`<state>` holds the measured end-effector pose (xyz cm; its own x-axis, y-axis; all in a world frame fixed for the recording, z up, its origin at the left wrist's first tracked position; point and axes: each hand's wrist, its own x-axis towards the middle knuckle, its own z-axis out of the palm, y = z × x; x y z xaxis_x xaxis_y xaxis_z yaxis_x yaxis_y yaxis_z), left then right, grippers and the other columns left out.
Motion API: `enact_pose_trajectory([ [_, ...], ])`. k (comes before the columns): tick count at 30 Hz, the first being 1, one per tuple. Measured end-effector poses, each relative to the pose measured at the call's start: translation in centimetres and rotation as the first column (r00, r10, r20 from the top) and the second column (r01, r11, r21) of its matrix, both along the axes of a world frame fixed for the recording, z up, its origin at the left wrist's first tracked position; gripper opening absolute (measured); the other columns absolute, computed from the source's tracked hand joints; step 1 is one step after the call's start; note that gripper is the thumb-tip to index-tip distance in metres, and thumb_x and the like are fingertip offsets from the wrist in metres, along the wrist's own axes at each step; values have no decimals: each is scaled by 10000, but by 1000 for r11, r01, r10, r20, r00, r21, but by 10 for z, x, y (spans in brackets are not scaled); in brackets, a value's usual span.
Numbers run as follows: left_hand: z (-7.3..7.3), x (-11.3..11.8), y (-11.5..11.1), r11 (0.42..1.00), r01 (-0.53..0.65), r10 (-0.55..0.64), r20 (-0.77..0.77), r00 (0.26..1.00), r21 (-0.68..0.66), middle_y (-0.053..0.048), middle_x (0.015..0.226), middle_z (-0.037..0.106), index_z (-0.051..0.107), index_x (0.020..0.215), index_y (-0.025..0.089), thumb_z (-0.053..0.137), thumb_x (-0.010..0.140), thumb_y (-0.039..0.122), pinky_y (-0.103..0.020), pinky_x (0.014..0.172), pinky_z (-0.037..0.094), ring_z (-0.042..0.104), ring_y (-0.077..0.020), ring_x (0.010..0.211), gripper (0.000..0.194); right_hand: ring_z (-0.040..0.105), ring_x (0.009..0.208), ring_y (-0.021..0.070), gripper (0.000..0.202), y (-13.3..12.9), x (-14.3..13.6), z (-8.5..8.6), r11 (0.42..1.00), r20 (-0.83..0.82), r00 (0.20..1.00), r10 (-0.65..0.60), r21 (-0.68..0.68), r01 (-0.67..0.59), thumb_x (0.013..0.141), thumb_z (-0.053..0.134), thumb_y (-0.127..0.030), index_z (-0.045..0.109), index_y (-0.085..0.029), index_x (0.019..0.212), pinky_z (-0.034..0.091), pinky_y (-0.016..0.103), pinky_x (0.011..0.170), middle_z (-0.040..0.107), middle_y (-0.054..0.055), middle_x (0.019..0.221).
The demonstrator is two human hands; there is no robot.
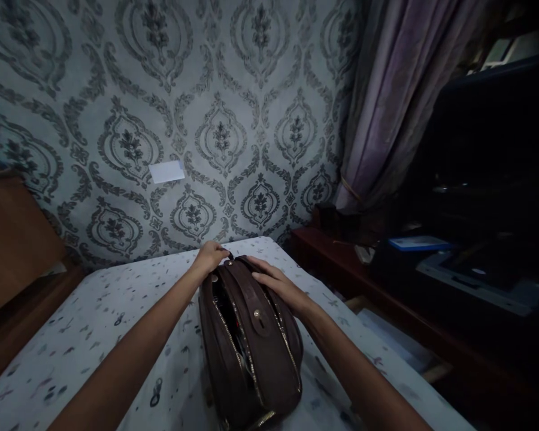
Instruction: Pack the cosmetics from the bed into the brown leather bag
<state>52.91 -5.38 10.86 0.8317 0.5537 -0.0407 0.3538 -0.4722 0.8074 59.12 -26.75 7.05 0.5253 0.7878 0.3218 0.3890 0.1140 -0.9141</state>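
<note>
Brown bag [251,335] sits mid-bed [94,311], zip partly open; left hand [211,257] pinches the far end near the zip pull, right hand [276,284] lies flat, fingers spread, on the top flap, best kept pressing down while the zip runs straight.

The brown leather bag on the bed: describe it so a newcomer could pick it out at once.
Start at the bed with the white speckled sheet below the patterned wallpaper. Near its middle lies a rounded dark brown leather bag, the left hand at its far end and the right hand flat on top. It is the only thing on the sheet, marked by brass zips and a studded strap.
</note>
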Motion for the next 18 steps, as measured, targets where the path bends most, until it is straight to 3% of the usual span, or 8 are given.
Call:
enact_pose_trajectory([
  [9,-4,-5,-6,980,-30,-15,219,976,199,-46,988,661,642,1018,125,622,949,371,-353,801,560,646,-163,878,256,325,1481,283,599,2,6,-7,1000,92,996,7,-17,-5,892,588,-476,563,-198,1422,154,512,1249,416,109,1567],
  [14,-5,-11,-10,965,-18,-77,348,934,262,-18,874,640,631,900,128,622,944,377,-339,790,537,625,-150,823,252,385,1448,295,562,4,12,-10,1000,177,984,-4,-25,9,918,563,-503,593,-199,1390,223,523,1227,461,123,1535],
  [18,-6,-12,-10,961,22,-140,414,900,275,5,788,605,610,836,135,622,942,371,-321,761,517,597,-134,754,259,463,1383,293,486,22,23,-1,999,271,962,-30,-4,32,933,536,-467,625,-199,1327,288,503,1194,544,130,1455],
])
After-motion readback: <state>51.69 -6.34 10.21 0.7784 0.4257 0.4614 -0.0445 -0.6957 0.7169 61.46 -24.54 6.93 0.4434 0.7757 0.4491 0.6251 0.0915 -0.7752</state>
